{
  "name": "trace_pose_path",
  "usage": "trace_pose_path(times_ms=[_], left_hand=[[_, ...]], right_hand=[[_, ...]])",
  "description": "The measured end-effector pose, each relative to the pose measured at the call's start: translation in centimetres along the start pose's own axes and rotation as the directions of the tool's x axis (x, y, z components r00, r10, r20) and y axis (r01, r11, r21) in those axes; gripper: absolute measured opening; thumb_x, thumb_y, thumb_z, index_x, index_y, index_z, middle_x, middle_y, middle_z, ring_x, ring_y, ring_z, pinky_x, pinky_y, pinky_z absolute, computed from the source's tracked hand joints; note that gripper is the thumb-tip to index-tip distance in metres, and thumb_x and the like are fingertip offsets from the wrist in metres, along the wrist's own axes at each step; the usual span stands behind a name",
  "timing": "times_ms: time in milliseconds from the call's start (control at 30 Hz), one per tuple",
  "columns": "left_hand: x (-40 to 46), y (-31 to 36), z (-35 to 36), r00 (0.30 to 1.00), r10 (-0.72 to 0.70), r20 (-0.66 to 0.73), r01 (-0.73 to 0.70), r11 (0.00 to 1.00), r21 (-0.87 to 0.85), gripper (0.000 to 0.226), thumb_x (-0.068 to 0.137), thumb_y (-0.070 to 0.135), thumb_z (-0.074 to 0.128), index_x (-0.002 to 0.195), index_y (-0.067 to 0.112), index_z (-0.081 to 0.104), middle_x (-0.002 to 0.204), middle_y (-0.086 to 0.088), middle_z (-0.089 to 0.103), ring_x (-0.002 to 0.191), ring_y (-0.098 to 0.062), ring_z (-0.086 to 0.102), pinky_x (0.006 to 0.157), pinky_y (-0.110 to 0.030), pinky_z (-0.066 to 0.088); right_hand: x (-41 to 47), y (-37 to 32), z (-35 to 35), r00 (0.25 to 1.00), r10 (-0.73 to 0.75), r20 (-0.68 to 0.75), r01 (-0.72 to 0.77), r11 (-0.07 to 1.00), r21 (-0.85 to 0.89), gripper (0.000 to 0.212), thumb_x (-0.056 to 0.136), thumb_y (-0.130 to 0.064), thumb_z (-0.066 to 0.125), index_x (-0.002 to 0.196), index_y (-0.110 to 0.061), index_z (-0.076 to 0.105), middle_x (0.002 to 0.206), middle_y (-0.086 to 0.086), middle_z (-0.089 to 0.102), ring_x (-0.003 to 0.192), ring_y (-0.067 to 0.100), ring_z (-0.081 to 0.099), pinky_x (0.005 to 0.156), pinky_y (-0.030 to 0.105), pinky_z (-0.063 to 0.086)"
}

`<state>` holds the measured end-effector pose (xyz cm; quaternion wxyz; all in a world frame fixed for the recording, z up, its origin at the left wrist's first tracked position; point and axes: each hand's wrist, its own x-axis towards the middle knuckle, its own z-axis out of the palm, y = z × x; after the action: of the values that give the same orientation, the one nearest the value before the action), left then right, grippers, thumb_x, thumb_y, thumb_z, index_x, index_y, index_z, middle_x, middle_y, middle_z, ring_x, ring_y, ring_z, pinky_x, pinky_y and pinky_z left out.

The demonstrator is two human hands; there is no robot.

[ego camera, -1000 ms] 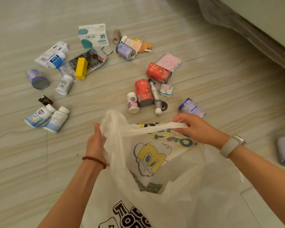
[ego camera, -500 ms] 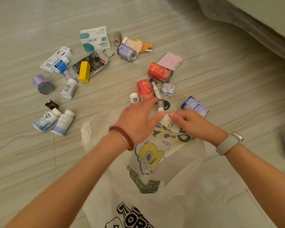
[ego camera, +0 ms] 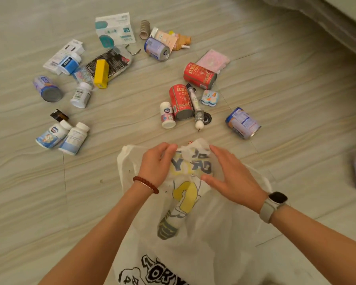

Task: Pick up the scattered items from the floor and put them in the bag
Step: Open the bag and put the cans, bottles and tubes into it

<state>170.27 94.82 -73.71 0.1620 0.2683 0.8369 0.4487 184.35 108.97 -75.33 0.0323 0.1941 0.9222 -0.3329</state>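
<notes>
A pale, wood-grained tiled floor (ego camera: 275, 99) fills my view. On it, under my hands, lies a thin white plastic bag with yellow and black cartoon print (ego camera: 193, 233), its mouth pointing away from me. My left hand (ego camera: 155, 164) pinches the crumpled rim with curled fingers; my right hand (ego camera: 232, 177) rests spread and flat on the plastic, likely pinning it so the mouth can be pulled open. Just beyond my hands lie two red drink cans (ego camera: 180, 101), a small white pill bottle (ego camera: 167, 115) and a blue-labelled tin (ego camera: 243, 122); more bottles (ego camera: 73, 138) lie beyond my left hand.
</notes>
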Motion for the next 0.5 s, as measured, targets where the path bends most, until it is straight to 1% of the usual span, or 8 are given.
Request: trace_pose_path(times_ms=[67,133,167,233,300,400,433,500], left_hand=[[0.0,0.0,-0.2,0.996,-0.092,-0.021,0.089,0.991,-0.1,0.045,0.094,0.02,0.045,0.051,0.019,0.032,0.049,0.004,0.033,0.041,-0.001,0.035,0.047,-0.015,0.028],[-0.1,0.2,-0.1,0.987,-0.162,-0.008,0.157,0.969,-0.189,0.047,0.095,0.021,0.044,0.051,0.019,0.029,0.047,0.006,0.031,0.038,-0.001,0.031,0.046,-0.017,0.027],[-0.1,0.2,-0.1,0.981,-0.193,0.0,0.188,0.957,-0.221,0.046,0.094,0.022,0.044,0.051,0.019,0.03,0.045,0.009,0.032,0.039,0.0,0.032,0.048,-0.019,0.028],[0.0,0.4,-0.2,0.983,-0.183,-0.018,0.175,0.962,-0.208,0.033,0.093,0.021,0.047,0.061,0.018,0.043,0.054,0.012,0.044,0.049,0.003,0.041,0.058,-0.021,0.033],[-0.1,-0.2,-0.6,0.993,-0.042,-0.111,0.04,0.999,-0.027,0.011,0.091,0.026,0.05,0.09,0.016,0.055,0.086,0.008,0.056,0.075,0.002,0.049,0.074,-0.022,0.037],[-0.8,-1.7,-0.8,0.962,0.27,-0.048,-0.222,0.87,0.441,0.047,0.089,0.051,0.034,0.12,0.022,0.052,0.128,-0.009,0.05,0.116,-0.022,0.042,0.096,-0.037,0.036],[-1.3,-2.1,-0.4,0.96,0.279,0.035,-0.255,0.81,0.528,0.058,0.088,0.061,0.022,0.126,0.027,0.048,0.137,-0.01,0.045,0.126,-0.028,0.034,0.105,-0.049,0.025],[-2.8,-2.3,0.9,0.972,0.103,0.212,-0.216,0.752,0.623,0.084,0.075,0.075,-0.003,0.139,0.032,0.03,0.151,-0.007,0.025,0.14,-0.031,0.011,0.109,-0.056,-0.007]], right_hand=[[0.2,-0.3,0.6,0.986,0.056,0.156,-0.085,0.978,0.189,0.072,0.085,-0.047,0.052,0.144,-0.028,0.017,0.115,-0.006,0.057,0.112,0.008,0.047,0.099,0.028,0.037],[0.4,-0.5,1.1,0.981,0.051,0.186,-0.117,0.923,0.366,0.044,0.09,-0.027,0.054,0.132,-0.025,0.042,0.079,-0.014,0.057,0.078,-0.004,0.051,0.078,0.016,0.041],[0.4,-0.6,1.2,0.98,0.045,0.196,-0.128,0.89,0.438,0.02,0.091,-0.021,0.053,0.109,-0.025,0.058,0.064,-0.015,0.052,0.062,-0.005,0.048,0.065,0.013,0.037],[0.4,-0.7,1.5,0.984,0.009,0.175,-0.093,0.874,0.477,0.031,0.093,-0.012,0.05,0.064,-0.026,0.05,0.053,-0.011,0.04,0.05,-0.001,0.039,0.054,0.015,0.03],[0.6,-0.5,1.2,0.997,0.035,0.071,-0.062,0.902,0.427,0.037,0.093,-0.008,0.047,0.06,-0.023,0.041,0.059,-0.009,0.037,0.055,0.004,0.037,0.056,0.017,0.029],[1.4,0.3,0.1,0.98,0.134,-0.147,-0.069,0.923,0.379,0.037,0.094,-0.007,0.042,0.062,-0.024,0.035,0.061,-0.007,0.036,0.057,0.009,0.034,0.056,0.018,0.03],[1.7,0.5,-0.3,0.967,0.171,-0.186,-0.085,0.914,0.397,0.038,0.095,-0.007,0.041,0.062,-0.024,0.034,0.06,-0.007,0.036,0.056,0.008,0.035,0.056,0.017,0.032],[1.9,0.4,-0.5,0.942,0.231,-0.244,-0.1,0.885,0.455,0.035,0.095,-0.006,0.04,0.063,-0.02,0.037,0.06,-0.007,0.037,0.055,0.005,0.039,0.054,0.019,0.03]])
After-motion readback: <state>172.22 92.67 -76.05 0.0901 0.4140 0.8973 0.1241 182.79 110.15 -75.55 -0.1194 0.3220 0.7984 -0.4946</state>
